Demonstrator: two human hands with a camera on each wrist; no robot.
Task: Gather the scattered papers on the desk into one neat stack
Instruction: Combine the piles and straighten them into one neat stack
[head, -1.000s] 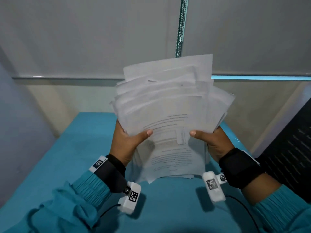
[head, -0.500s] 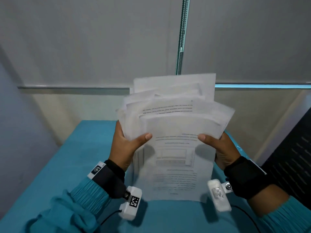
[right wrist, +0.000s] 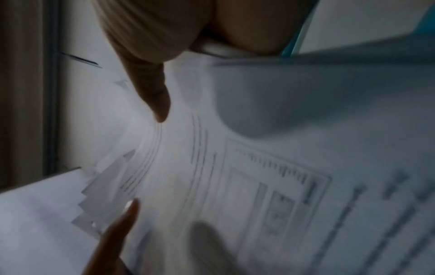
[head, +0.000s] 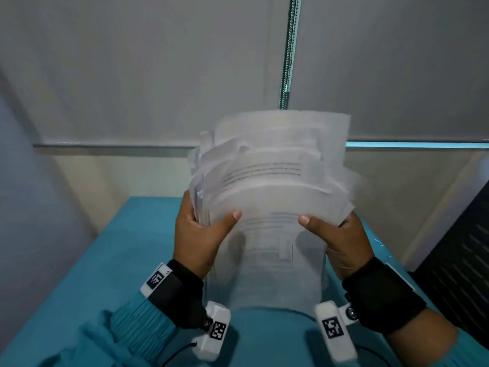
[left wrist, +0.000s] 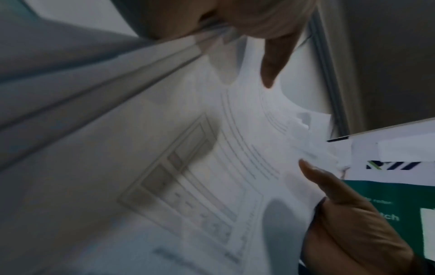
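Both hands on one bundle: papers (head: pixel 267 207) held upright above desk (head: pixel 127 260), top edges staggered, sheets blurred. Left hand (head: pixel 201 234) and right hand (head: pixel 341 239) each pinch a side edge, thumb in front. Risk: loose pinch w/ uneven sheets, some could slip out onto desk or crumple.

Papers (head: pixel 270 197) upright on desk (head: pixel 127 260); between both hands.

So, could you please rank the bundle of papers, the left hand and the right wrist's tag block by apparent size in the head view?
1. Bundle of papers
2. Left hand
3. Right wrist's tag block, though it sits nearer the camera.
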